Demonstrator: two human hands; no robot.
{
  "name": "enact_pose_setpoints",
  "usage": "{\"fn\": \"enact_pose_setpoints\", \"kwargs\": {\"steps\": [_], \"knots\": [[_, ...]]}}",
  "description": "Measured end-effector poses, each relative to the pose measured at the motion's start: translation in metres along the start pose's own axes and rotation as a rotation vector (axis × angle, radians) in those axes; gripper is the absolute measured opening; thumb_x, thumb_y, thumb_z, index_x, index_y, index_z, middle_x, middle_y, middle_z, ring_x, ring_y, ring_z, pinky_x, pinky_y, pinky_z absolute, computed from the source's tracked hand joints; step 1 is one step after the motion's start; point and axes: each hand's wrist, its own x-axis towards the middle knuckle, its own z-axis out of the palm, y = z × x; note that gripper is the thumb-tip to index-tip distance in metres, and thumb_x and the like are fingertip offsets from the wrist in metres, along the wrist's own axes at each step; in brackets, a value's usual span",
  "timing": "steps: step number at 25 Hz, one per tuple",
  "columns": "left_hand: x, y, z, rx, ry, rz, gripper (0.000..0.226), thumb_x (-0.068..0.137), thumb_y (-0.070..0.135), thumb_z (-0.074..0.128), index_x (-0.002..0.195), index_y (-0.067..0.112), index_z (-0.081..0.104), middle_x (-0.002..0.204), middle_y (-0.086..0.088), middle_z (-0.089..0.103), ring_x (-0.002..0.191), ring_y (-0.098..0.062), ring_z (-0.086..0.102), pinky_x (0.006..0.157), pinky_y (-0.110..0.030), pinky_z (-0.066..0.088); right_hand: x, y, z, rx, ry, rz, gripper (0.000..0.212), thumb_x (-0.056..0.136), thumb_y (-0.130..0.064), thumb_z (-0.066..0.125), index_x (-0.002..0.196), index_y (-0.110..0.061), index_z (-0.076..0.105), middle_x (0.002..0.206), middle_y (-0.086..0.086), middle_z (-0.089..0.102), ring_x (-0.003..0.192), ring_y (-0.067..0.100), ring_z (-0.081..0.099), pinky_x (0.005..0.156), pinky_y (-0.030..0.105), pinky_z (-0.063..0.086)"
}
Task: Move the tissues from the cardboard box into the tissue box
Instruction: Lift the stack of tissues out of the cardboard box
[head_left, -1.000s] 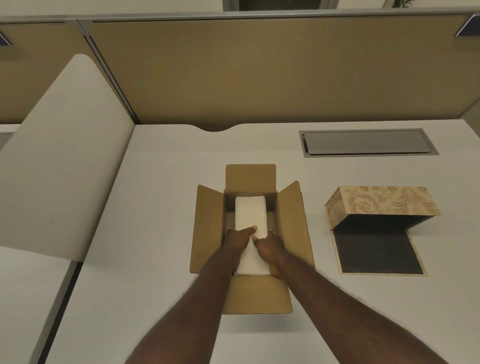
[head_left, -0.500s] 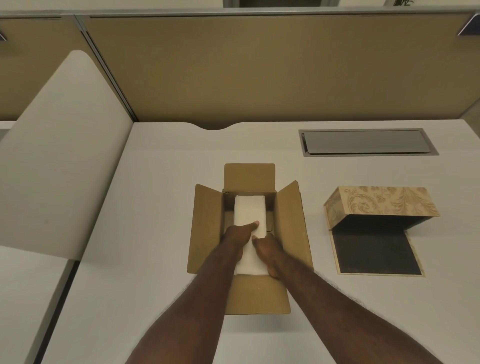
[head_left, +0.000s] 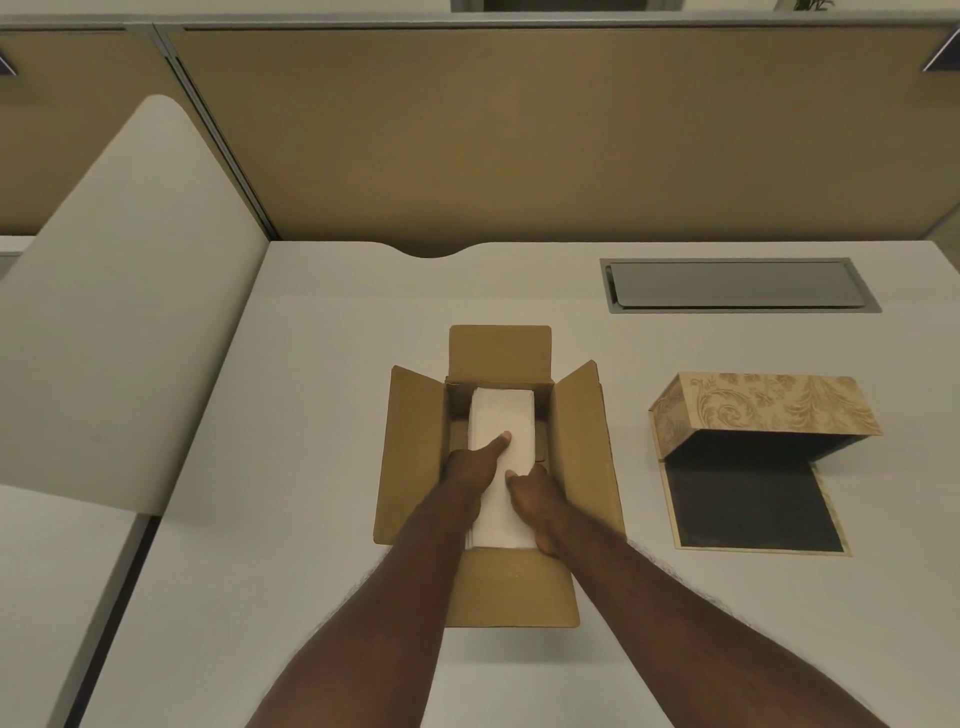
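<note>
White tissues sit unmoved in the cardboard box; left hand and right hand clasp the stack; tissue box, at three o'clock, gapes unfilled.

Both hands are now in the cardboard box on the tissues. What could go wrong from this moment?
1. The tissues look like a loose white stack; lifted by the left hand and right hand from the sides, it may sag or shed sheets.
2. The cardboard box fits tightly around the stack, so it might lift too.
3. The tissue box opens sideways, so the stack may snag there.
</note>
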Motion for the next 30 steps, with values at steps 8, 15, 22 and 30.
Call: {"fn": "enact_pose_setpoints", "kwargs": {"steps": [8, 15, 22, 30], "knots": [[0.001, 0.0096, 0.0027, -0.023, -0.032, -0.046, 0.08, 0.078, 0.062, 0.068, 0.132, 0.005, 0.052, 0.132, -0.014, 0.058, 0.118, -0.034, 0.056, 0.097, -0.045, 0.046, -0.0011, 0.001, -0.0015, 0.078, -0.03, 0.005, 0.049, 0.102, -0.034, 0.042, 0.145, -0.01, 0.038, 0.143, 0.012, 0.051, 0.127, 0.03, 0.051, 0.109, 0.044, 0.043], [0.0053, 0.0032, -0.0068, 0.031, -0.082, -0.016, 0.097, 0.074, 0.079, 0.054, 0.137, 0.005, 0.049, 0.135, -0.015, 0.057, 0.119, -0.034, 0.057, 0.105, -0.05, 0.045, -0.0021, 0.0016, 0.0003, 0.204, -0.008, 0.042, 0.059, 0.098, -0.05, 0.043, 0.143, -0.011, 0.04, 0.139, 0.011, 0.053, 0.123, 0.03, 0.054, 0.106, 0.043, 0.046], [0.0033, 0.0024, -0.0052, 0.018, -0.076, -0.001, 0.094, 0.073, 0.08, 0.052, 0.133, 0.008, 0.051, 0.131, -0.013, 0.059, 0.113, -0.032, 0.058, 0.103, -0.05, 0.047, -0.002, 0.0002, -0.0006, 0.248, -0.018, 0.049, 0.068, 0.094, -0.056, 0.045, 0.146, -0.013, 0.036, 0.144, 0.01, 0.05, 0.126, 0.029, 0.051, 0.096, 0.037, 0.046], [0.0037, 0.0031, -0.0042, 0.054, -0.075, -0.004, 0.091, 0.075, 0.082, 0.046, 0.135, 0.013, 0.046, 0.131, -0.01, 0.058, 0.112, -0.029, 0.058, 0.103, -0.05, 0.046, -0.0004, -0.0029, -0.0008, 0.35, -0.067, 0.108, 0.061, 0.094, -0.051, 0.05, 0.141, -0.013, 0.041, 0.136, 0.011, 0.054, 0.114, 0.029, 0.055, 0.092, 0.039, 0.048]]}}
